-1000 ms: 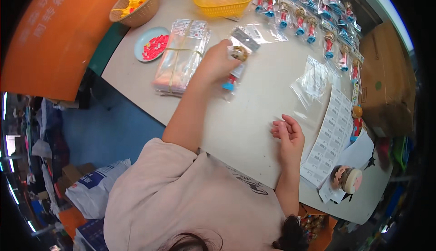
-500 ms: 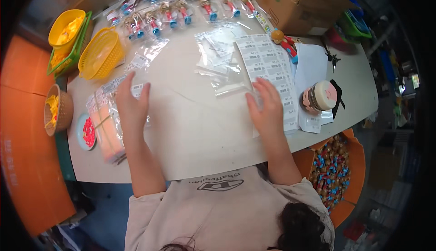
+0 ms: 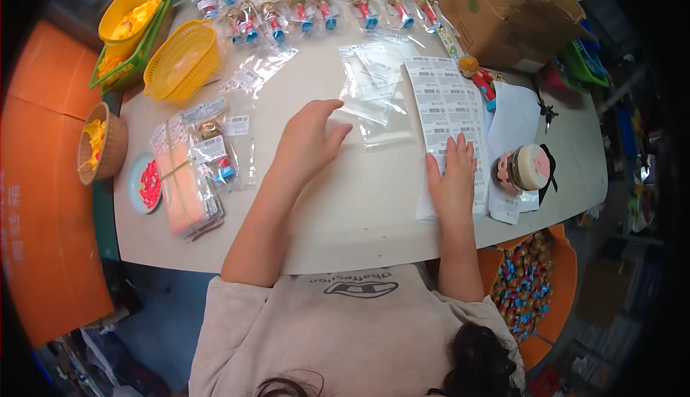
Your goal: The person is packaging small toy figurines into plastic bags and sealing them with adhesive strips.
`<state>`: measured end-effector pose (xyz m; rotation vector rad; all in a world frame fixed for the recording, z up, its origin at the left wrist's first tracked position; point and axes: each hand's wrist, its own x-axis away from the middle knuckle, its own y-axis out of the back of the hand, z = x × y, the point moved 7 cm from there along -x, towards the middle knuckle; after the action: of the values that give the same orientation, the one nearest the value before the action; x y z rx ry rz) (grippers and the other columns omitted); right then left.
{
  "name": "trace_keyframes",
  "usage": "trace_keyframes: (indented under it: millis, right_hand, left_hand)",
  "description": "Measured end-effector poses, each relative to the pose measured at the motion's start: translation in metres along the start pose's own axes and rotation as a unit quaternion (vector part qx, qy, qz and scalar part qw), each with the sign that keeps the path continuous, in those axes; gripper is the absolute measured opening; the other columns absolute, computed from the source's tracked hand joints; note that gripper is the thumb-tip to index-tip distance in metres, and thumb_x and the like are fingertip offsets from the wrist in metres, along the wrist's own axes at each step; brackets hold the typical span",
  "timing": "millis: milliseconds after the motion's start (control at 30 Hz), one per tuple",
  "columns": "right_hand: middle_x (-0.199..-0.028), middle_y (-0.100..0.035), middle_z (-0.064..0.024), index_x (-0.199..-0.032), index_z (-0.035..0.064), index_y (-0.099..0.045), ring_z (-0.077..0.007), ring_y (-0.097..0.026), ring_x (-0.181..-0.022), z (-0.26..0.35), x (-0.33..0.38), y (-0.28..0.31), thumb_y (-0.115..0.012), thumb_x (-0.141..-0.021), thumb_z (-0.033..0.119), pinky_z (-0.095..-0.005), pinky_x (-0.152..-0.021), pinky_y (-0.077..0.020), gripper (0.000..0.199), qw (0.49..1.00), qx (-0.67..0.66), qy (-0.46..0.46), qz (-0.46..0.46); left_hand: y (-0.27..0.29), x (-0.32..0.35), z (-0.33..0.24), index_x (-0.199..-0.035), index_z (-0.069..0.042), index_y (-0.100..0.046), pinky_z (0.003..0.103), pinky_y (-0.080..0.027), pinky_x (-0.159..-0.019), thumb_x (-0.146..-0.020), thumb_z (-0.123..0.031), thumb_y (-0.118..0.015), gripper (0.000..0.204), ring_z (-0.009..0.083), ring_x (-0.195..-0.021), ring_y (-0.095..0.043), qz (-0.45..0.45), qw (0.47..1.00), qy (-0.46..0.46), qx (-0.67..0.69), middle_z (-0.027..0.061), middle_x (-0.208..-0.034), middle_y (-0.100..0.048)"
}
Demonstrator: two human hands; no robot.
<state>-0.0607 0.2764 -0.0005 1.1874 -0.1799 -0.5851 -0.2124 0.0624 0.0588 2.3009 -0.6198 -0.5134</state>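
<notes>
My left hand (image 3: 313, 142) is over the middle of the table, thumb apart from the fingers and nothing in it. Just beyond its fingertips lie flat clear plastic bags (image 3: 388, 120) with white labels. My right hand (image 3: 454, 185) rests with fingers spread on a sheet of printed barcode stickers (image 3: 440, 99). On the left, a bagged doll figure (image 3: 213, 149) with a label lies beside a banded stack of pink printed cards (image 3: 180, 174). A figure in red and blue (image 3: 483, 81) lies by the far right corner of the sticker sheet.
Rows of bagged figures (image 3: 363, 10) line the far edge, beside a cardboard box (image 3: 503, 16). Yellow baskets (image 3: 183, 59) and a dish of small red pieces (image 3: 136, 199) stand left. A lidded jar (image 3: 521, 169) is right. Below the table's right edge sits an orange bin of figures (image 3: 560, 275).
My left hand has moved right, away from the card stack, toward the clear bags, leaving the bagged figure in sight. My right hand has settled onto the sticker sheet. The whole view has shifted somewhat.
</notes>
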Motion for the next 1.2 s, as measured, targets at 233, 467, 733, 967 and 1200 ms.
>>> trace_keyframes:
  millis: [233, 467, 733, 967, 1200]
  right_hand:
    - [-0.144, -0.036, -0.024, -0.129, -0.0059, -0.048, -0.0431, -0.029, -0.135, 0.0, -0.001, 0.001, -0.06, -0.088, 0.031, -0.052, -0.111, -0.0207, 0.057, 1.0, 0.008, 0.001, -0.003]
    - [-0.145, -0.037, -0.0217, -0.128, -0.0035, -0.05, -0.0404, -0.027, -0.137, -0.001, 0.0, 0.006, -0.062, -0.088, 0.026, -0.0499, -0.111, -0.0221, 0.051, 1.0, -0.025, 0.007, -0.001]
    - [-0.11, -0.064, -0.0152, -0.12, -0.004, -0.056, -0.0227, -0.065, -0.093, 0.036, -0.007, -0.007, -0.053, -0.096, 0.031, -0.0299, -0.081, -0.0527, 0.042, 0.9, -0.397, -0.115, 0.139]
    - [-0.105, -0.065, -0.0139, -0.115, -0.0067, -0.057, -0.0196, -0.067, -0.089, 0.074, 0.006, -0.045, -0.05, -0.098, 0.021, -0.0277, -0.077, -0.0551, 0.033, 0.743, -0.578, -0.147, 0.304]
    - [-0.088, -0.069, -0.0136, -0.096, -0.0065, -0.064, -0.0184, -0.068, -0.079, 0.061, -0.001, -0.038, -0.058, -0.093, 0.011, -0.0256, -0.067, -0.0568, 0.018, 0.758, -0.572, -0.2, 0.239]
  left_hand:
    - [-0.065, -0.031, -0.006, -0.105, 0.001, -0.062, 0.038, -0.048, -0.088, -0.082, -0.014, -0.065, 0.028, 0.0336, -0.107, -0.057, -0.007, 0.976, -0.146, -0.162, 0.0169, -0.123, -0.055]
    - [-0.067, -0.032, 0.013, -0.088, -0.003, -0.06, 0.041, -0.051, -0.078, -0.085, -0.015, -0.058, 0.013, 0.0315, -0.095, -0.062, 0.028, 0.989, -0.074, -0.122, 0.0157, -0.098, -0.064]
    - [-0.047, 0.021, -0.022, -0.094, -0.004, -0.062, 0.041, -0.051, -0.065, -0.086, -0.011, -0.057, 0.012, 0.0326, -0.076, -0.063, 0.059, 0.99, -0.05, -0.119, 0.0139, -0.085, -0.065]
    - [-0.057, 0.04, -0.032, -0.101, -0.001, -0.054, 0.041, -0.051, -0.062, -0.084, -0.014, -0.059, 0.022, 0.0335, -0.074, -0.063, 0.033, 0.996, -0.076, 0.042, 0.0164, -0.086, -0.061]
    - [-0.055, 0.048, -0.026, -0.107, -0.003, -0.057, 0.039, -0.051, -0.072, -0.084, -0.018, -0.063, 0.028, 0.0319, -0.086, -0.063, 0.077, 0.994, -0.047, 0.064, 0.0139, -0.095, -0.063]
